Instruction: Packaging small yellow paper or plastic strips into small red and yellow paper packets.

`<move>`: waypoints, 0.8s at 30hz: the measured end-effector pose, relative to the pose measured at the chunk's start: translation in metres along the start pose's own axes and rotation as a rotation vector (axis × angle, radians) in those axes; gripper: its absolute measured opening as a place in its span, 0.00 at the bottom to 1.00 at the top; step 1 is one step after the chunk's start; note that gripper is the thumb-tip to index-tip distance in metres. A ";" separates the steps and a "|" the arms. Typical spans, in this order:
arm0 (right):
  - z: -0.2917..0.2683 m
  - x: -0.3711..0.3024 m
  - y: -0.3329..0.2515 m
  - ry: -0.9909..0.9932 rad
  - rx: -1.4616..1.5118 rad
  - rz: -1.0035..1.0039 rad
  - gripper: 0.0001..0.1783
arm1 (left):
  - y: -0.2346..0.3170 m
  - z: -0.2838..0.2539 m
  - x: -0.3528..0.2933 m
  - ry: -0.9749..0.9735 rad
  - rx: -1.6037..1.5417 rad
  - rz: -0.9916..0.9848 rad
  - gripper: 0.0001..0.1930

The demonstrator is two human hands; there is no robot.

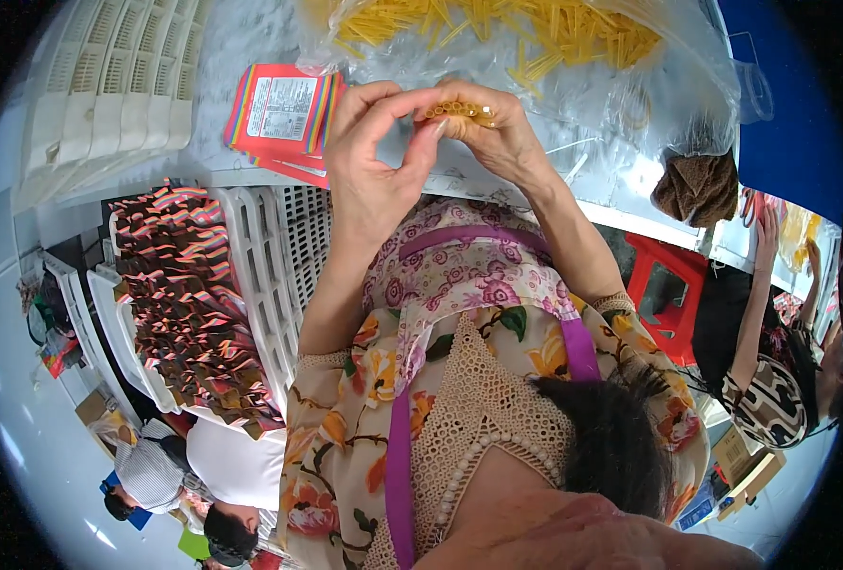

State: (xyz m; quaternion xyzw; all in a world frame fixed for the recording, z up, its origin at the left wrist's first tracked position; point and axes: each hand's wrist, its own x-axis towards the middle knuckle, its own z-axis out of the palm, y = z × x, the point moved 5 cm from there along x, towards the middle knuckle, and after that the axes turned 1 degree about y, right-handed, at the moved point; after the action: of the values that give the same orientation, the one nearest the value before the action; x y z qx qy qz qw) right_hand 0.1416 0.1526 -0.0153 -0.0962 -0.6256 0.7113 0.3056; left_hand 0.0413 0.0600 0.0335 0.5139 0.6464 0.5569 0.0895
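A small bundle of thin yellow tube-like sticks is held above the table, its round ends toward me. My right hand is wrapped round the bundle. From the other side, my left hand reaches its thumb and index fingertip to the bundle and pinches at it, the two fingers forming a ring. Beyond the hands, many loose yellow sticks lie in an opened clear plastic bag. Left of my left hand sits a stack of red cards with rainbow-striped edges and a white label.
Nested cream plastic baskets stand at the table's left end. Below them, a white crate holds many brown packets with striped tops. A brown cloth lies at the table's right edge, near a red stool. Other people work at both sides.
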 end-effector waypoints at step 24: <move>0.001 -0.004 0.012 0.004 0.079 0.139 0.13 | 0.015 0.006 0.003 -0.021 0.172 0.104 0.16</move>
State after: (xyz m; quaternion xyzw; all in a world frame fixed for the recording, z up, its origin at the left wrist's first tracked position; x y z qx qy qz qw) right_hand 0.1404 0.1492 -0.0277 -0.1287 -0.5884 0.7546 0.2603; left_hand 0.0530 0.0636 0.0451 0.5586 0.6632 0.4976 0.0227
